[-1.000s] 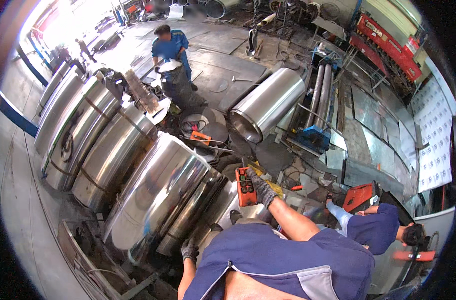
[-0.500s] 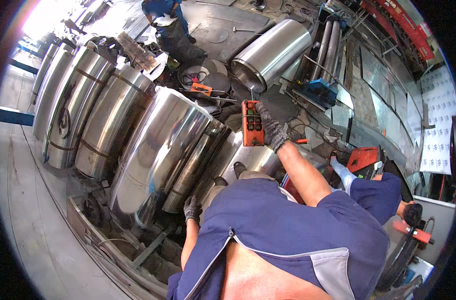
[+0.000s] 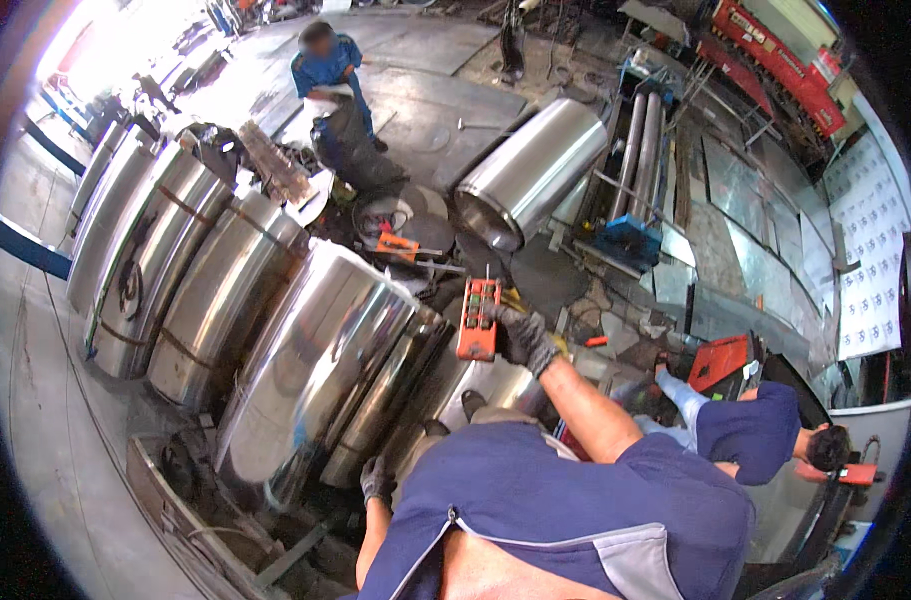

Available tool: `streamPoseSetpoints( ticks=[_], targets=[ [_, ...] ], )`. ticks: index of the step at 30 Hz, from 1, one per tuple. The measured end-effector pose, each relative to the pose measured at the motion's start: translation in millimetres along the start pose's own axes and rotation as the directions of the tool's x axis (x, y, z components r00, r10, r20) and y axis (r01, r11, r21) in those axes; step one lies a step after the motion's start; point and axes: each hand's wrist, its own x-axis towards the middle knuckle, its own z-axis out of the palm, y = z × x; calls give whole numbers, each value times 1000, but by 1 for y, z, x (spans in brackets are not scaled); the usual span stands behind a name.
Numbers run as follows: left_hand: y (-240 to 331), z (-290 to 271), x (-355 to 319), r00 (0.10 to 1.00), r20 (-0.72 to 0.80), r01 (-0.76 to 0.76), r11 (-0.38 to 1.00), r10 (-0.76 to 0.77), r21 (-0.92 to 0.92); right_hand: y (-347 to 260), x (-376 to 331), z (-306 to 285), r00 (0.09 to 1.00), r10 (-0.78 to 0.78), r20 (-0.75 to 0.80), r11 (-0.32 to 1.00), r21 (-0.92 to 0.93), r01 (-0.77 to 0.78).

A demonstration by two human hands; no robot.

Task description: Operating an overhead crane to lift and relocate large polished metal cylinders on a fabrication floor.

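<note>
My right hand [image 3: 523, 338], in a dark glove, grips an orange box-shaped remote control [image 3: 478, 320] with buttons, held out in front of my chest. It hovers over the near end of a big shiny steel cylinder [image 3: 315, 380]. My left hand [image 3: 377, 480], also gloved, hangs low beside my blue shirt. It is close to the end of a narrower steel roller [image 3: 385, 400], fingers loosely apart with nothing in them.
More steel cylinders [image 3: 145, 270] lie side by side to the left, and one lies apart [image 3: 535, 170] further off. A person in blue [image 3: 325, 65] stands beyond them. Another person [image 3: 765, 430] crouches at right near an orange tool [image 3: 720, 362]. Metal sheets [image 3: 765, 250] line the right side.
My head has tilted down and back up, shifting the whole view. The remote stays in my right hand, now a little farther from my body. My left hand stays low.
</note>
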Motion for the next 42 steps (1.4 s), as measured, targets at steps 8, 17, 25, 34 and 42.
streamPoseSetpoints(
  ticks=[8, 17, 25, 34, 42],
  targets=[
    [13, 13, -1, 1000, 0, -20, 1000, 20, 23, 9, 17, -24, 998, 39, -49, 995, -92, -43],
    [5, 8, 5, 997, -29, 77, 997, -78, -25, 22, 15, -15, 994, 99, -54, 993, -52, -102],
    [-32, -5, 36, 982, -167, -46, 971, 87, 234, 60, 29, -67, 970, 240, -40, 963, -116, -243],
    [-22, -6, 38, 982, -100, -121, 937, 161, 329, 61, 29, -58, 972, 222, -75, 964, -133, -231],
    [-6, -9, 19, 998, -54, 32, 969, -20, 245, 63, 8, -30, 979, 180, -95, 978, -94, -189]
  ],
)
